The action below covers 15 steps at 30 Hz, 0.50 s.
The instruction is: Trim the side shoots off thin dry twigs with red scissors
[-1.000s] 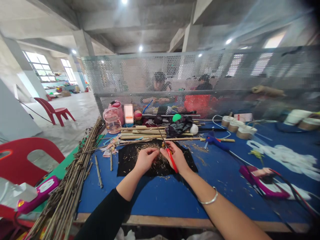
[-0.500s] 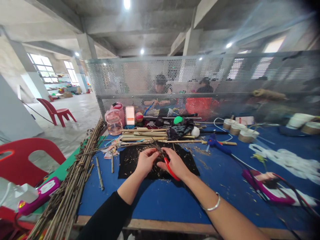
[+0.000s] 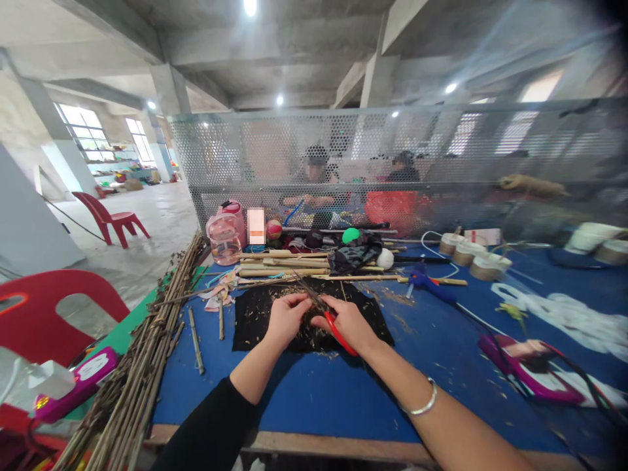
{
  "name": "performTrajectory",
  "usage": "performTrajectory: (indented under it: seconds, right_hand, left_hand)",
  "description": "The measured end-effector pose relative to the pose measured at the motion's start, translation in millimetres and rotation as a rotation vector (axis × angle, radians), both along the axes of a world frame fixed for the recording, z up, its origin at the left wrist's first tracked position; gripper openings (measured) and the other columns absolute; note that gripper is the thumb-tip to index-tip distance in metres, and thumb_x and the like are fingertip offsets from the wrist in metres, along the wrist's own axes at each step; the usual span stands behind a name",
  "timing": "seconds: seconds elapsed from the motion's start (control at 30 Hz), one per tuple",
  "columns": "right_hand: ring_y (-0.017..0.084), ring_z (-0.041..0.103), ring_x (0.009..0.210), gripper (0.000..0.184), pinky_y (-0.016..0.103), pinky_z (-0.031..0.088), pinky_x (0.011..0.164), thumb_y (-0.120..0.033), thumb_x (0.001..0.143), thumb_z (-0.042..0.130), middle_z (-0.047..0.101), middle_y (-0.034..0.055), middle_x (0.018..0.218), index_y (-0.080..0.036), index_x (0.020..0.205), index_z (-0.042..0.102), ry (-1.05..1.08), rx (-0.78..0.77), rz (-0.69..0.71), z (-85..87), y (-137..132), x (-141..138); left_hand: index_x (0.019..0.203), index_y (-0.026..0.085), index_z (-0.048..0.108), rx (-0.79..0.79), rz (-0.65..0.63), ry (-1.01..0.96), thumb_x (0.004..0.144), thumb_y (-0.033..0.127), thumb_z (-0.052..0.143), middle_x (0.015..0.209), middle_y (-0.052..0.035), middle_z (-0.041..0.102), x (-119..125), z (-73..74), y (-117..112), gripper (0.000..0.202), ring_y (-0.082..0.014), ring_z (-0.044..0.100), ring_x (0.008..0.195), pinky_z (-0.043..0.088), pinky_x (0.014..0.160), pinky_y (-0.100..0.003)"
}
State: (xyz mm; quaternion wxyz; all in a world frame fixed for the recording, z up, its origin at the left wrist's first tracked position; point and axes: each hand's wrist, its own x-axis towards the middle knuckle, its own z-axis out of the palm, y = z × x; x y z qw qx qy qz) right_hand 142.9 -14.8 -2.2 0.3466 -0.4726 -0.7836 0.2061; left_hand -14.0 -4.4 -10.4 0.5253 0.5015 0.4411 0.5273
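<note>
Red-handled scissors [image 3: 339, 335] sit in a worker's right hand [image 3: 354, 320] above a dark cloth [image 3: 245, 332] spread mid-counter, their blades angled toward the far edge and leaning left. Pale scraps [image 3: 289, 291] litter the cloth and dot the blue counter [image 3: 314, 405] around it, suggesting that a fair amount of cutting is already done. How much is left is harder to judge: a bundle of dry stalks [image 3: 142, 353] lies along the counter's left edge, seemingly untrimmed, while two short sticks [image 3: 196, 341] lie apart between it and the cloth. Longer pale sticks [image 3: 289, 263] lie beyond the cloth toward the far edge, near a white ball [image 3: 385, 259]. No finished piece can be made out between the hands. The right grip is closed around the scissors' handle; whether the blades are parted cannot be told. The left hand [image 3: 286, 320], just beside the blades over the cloth, holds its thumb and fingertips narrowly together; whether they pinch a small piece is hidden.
</note>
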Motion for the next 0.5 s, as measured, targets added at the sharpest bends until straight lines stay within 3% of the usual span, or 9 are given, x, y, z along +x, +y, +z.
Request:
performTrajectory:
  seconds: [0.17,0.33,0.5]
  right_hand:
    - [0.02,0.062,0.078,0.036,0.029,0.046,0.072,-0.038,0.073,0.061,0.067,0.0054,0.092,-0.021,0.104,0.059,-0.047,-0.022,-0.025,0.7,-1.7,0.9]
    - [0.022,0.058,0.093,0.051,0.033,0.045,0.08,-0.041,0.068,0.066,0.06,0.0086,0.104,-0.02,0.112,0.053,-0.16,0.051,-0.079,-1.3,-2.4,-0.1]
    - [0.022,0.056,0.096,0.051,0.033,0.044,0.083,-0.042,0.069,0.064,0.059,0.0095,0.106,-0.018,0.112,0.053,-0.15,0.097,-0.059,-4.6,-1.0,-0.3]
  left_hand:
    - [0.081,0.015,0.07,-0.057,0.04,-0.015,0.066,0.029,0.065,0.061,-0.0013,0.063,0.0,4.0,-1.0,0.021,-0.0078,0.047,0.046,0.035,0.043,-0.019]
    - [0.074,0.014,0.068,-0.095,0.003,-0.099,0.066,0.027,0.065,0.063,-0.0027,0.063,2.2,6.4,-1.9,0.016,-0.0095,0.053,0.053,0.039,0.046,-0.018]
    - [0.068,0.014,0.067,-0.094,-0.041,-0.115,0.064,0.026,0.067,0.064,-0.003,0.063,2.4,4.5,-0.5,0.013,-0.01,0.056,0.057,0.043,0.051,-0.019]
